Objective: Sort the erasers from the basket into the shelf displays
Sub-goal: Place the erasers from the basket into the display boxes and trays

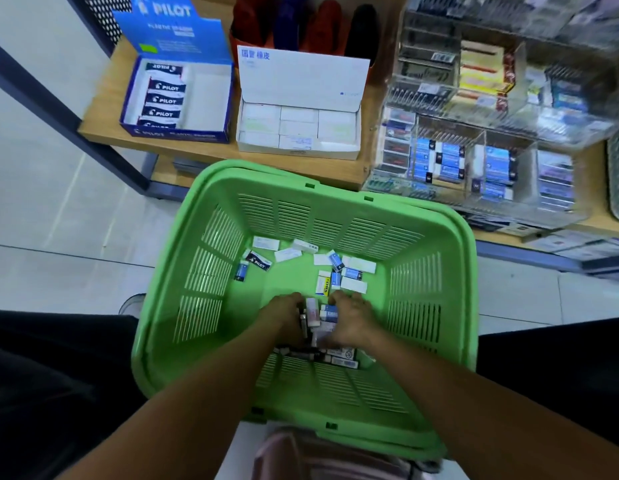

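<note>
Presently, a cluster of erasers (318,317) is gripped between the left hand (283,315) and right hand (353,317), fingers curled round it, low inside the green basket (439,306). The topmost pieces are stood on end, long axes pointing roughly away from the person. Loose erasers (339,271) are scattered flat on the basket floor at mixed angles. The Pilot display box (178,98) is seen on the shelf (103,123), half filled.

Basket (436,282) sits at 6 o'clock before the shelf (103,126); erasers (339,271) lie inside it; Pilot box (211,109) at 11, white box (299,152) at 12, clear bins (474,147) at 2.
</note>
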Tool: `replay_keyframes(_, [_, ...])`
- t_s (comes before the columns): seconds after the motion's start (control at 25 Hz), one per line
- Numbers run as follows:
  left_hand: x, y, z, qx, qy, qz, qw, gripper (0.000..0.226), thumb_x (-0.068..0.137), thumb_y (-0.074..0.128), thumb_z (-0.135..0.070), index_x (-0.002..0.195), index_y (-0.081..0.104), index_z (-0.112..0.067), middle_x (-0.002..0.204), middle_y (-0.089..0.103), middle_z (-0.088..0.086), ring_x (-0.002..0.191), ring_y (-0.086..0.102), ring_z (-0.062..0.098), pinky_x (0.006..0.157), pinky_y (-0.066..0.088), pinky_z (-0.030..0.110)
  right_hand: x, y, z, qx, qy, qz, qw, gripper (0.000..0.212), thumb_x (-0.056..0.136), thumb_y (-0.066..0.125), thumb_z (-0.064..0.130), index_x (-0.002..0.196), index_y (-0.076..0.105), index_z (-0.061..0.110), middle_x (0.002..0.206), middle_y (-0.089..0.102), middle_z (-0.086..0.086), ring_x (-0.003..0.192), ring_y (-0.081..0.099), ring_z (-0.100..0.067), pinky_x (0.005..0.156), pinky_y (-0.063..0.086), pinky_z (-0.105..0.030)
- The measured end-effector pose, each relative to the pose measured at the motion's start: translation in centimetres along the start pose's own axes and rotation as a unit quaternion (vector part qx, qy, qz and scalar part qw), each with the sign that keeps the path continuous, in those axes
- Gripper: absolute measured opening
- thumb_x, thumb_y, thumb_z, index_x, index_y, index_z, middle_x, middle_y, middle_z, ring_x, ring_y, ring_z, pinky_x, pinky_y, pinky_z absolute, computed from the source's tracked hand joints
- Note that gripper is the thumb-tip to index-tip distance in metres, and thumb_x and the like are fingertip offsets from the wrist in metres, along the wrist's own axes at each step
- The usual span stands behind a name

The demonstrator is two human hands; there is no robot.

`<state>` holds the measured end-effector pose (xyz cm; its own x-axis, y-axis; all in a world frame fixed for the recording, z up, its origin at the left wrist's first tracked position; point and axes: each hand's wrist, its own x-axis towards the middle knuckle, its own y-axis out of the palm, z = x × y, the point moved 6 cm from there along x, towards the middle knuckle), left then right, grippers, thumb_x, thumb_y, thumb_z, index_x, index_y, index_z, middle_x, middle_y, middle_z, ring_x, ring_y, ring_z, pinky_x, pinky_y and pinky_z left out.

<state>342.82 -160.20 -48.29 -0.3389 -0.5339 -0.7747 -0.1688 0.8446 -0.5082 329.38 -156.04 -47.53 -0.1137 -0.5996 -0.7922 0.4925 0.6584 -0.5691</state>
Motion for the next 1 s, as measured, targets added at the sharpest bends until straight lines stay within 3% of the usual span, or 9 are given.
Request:
replay_keyframes(0.12, [-0.1, -0.3, 0.3, -0.053, -0.014, -0.004, 0.999, 0.061, 0.068, 0.082, -0.028, 0.124, 0.057, -0.023, 0.123, 0.061, 0.008, 0.109, 0.061, 0.026, 0.091, 0.051, 0.028, -0.1, 0.0, -0.3, 0.037, 0.005, 0.018, 0.999, 0.087, 0.066, 0.089, 0.041, 0.136, 0.046, 0.015, 0.135, 0.054, -0.007, 0.121, 0.053, -0.026, 0.096, 0.047, -0.032])
replay_keyframes(0.24, [-0.3, -0.8, 0.7, -0.164, -0.026, -0.02, 0.986, 0.059, 0.066, 0.087, -0.014, 0.119, 0.06, -0.015, 0.108, 0.066, 0.006, 0.097, 0.063, 0.024, 0.079, 0.05, 0.027, -0.4, 0.0, 0.3, 0.079, 0.021, 0.029, 0.996, 0.083, 0.065, 0.089, 0.036, 0.134, 0.048, 0.013, 0.128, 0.059, -0.006, 0.118, 0.057, -0.028, 0.094, 0.05, -0.034])
replay_keyframes(0.36, [-0.7, -0.7, 0.4, -0.364, -0.046, -0.011, 0.93, 0.049, 0.065, 0.077, 0.008, 0.109, 0.059, -0.006, 0.085, 0.066, 0.009, 0.075, 0.063, 0.024, 0.066, 0.051, 0.033, -0.3, 0.2, 1.0, 0.255, 0.046, 0.044, 0.965, 0.063, 0.06, 0.088, 0.009, 0.115, 0.058, 0.017, 0.107, 0.068, -0.007, 0.093, 0.069, -0.028, 0.077, 0.061, -0.043])
replay_keyframes(0.48, [-1.0, -0.1, -0.4, -0.467, -0.089, 0.014, 0.88, 0.047, 0.075, 0.074, 0.0, 0.116, 0.057, -0.011, 0.094, 0.067, 0.012, 0.079, 0.066, 0.025, 0.064, 0.056, 0.034, -0.5, 0.3, 1.3, 0.363, 0.055, 0.058, 0.928, 0.062, 0.067, 0.078, -0.008, 0.119, 0.055, 0.018, 0.103, 0.068, -0.009, 0.088, 0.07, -0.027, 0.072, 0.062, -0.045])
replay_keyframes(0.6, [-1.2, 0.2, -0.9, -0.524, -0.125, 0.04, 0.841, 0.059, 0.079, 0.082, -0.03, 0.122, 0.043, -0.019, 0.111, 0.063, 0.014, 0.093, 0.068, 0.032, 0.061, 0.059, 0.038, -0.7, 0.3, 1.2, 0.403, 0.051, 0.057, 0.912, 0.055, 0.075, 0.073, -0.01, 0.119, 0.05, 0.013, 0.1, 0.064, -0.004, 0.088, 0.07, -0.025, 0.078, 0.061, -0.044])
replay_keyframes(0.68, [-1.1, 0.2, -0.9, -0.552, -0.147, 0.035, 0.82, 0.071, 0.075, 0.085, -0.042, 0.124, 0.038, -0.019, 0.117, 0.058, 0.015, 0.095, 0.068, 0.038, 0.059, 0.06, 0.043, -0.8, 0.2, 1.3, 0.409, 0.04, 0.065, 0.909, 0.071, 0.076, 0.076, -0.006, 0.135, 0.046, 0.019, 0.109, 0.063, -0.003, 0.089, 0.07, -0.024, 0.078, 0.062, -0.041])
replay_keyframes(0.8, [-1.0, 0.2, -0.7, -0.601, -0.173, -0.008, 0.78, 0.067, 0.08, 0.082, -0.037, 0.127, 0.042, -0.012, 0.117, 0.059, 0.015, 0.092, 0.067, 0.037, 0.053, 0.058, 0.041, -0.7, 0.2, 2.3, 0.426, 0.006, 0.065, 0.902, 0.086, 0.074, 0.082, 0.001, 0.144, 0.041, 0.027, 0.117, 0.066, -0.006, 0.091, 0.073, -0.025, 0.078, 0.062, -0.039])
replay_keyframes(1.0, [-0.3, -0.6, -0.5, -0.654, -0.166, -0.06, 0.736, 0.038, 0.086, 0.073, -0.019, 0.12, 0.06, -0.009, 0.098, 0.073, 0.016, 0.084, 0.072, 0.033, 0.063, 0.059, 0.042, -1.3, -1.0, 3.9, 0.528, -0.031, 0.086, 0.844, 0.074, 0.075, 0.077, -0.01, 0.139, 0.048, 0.015, 0.116, 0.067, -0.013, 0.095, 0.073, -0.029, 0.085, 0.06, -0.045])
